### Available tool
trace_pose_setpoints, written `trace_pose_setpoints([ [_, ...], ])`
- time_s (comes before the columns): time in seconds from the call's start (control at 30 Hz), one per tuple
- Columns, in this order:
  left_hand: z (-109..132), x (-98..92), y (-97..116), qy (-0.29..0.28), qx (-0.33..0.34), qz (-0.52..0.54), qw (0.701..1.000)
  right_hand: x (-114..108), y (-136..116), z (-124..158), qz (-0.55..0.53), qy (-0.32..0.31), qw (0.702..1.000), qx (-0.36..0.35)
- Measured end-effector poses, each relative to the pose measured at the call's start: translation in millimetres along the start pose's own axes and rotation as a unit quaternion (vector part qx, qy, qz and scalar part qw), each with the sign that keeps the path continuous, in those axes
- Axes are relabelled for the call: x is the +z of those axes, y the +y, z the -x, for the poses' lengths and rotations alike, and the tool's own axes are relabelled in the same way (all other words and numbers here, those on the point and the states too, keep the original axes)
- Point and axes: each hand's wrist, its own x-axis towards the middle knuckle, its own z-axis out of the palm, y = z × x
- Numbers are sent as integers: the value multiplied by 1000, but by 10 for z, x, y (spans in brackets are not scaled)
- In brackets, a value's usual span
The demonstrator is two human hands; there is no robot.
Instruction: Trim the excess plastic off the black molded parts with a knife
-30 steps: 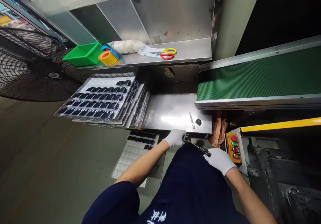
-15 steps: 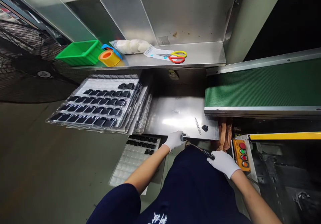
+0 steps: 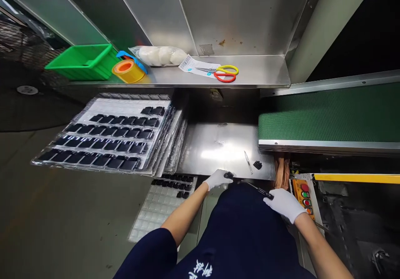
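My left hand (image 3: 216,179), in a white glove, pinches a small black part (image 3: 229,174) at the near edge of the steel work plate (image 3: 215,147). My right hand (image 3: 283,204), also gloved, is closed round a thin black-handled tool (image 3: 256,188) whose tip points toward the part. On the plate beyond lie metal tweezers (image 3: 248,162) and another small black part (image 3: 257,164).
A stack of clear trays with black parts (image 3: 109,139) lies to the left, and a partly filled tray (image 3: 165,197) sits lower. The shelf holds a green bin (image 3: 79,62), tape roll (image 3: 128,71), scissors (image 3: 223,73). Right: green conveyor belt (image 3: 328,116), button box (image 3: 304,195).
The camera view has shifted; both hands stay close together at the plate's near edge. The left hand's fingers have turned slightly round the small part.
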Motion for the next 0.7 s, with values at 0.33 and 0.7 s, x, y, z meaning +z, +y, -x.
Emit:
trace_pose_setpoints([
  [0.33,-368,344,-128,32,-73,345,935,92,109,-122,-36,-12,999,30],
  [0.7,-811,73,95,93,-213,186,955,356,407,59,-196,40,978,65],
])
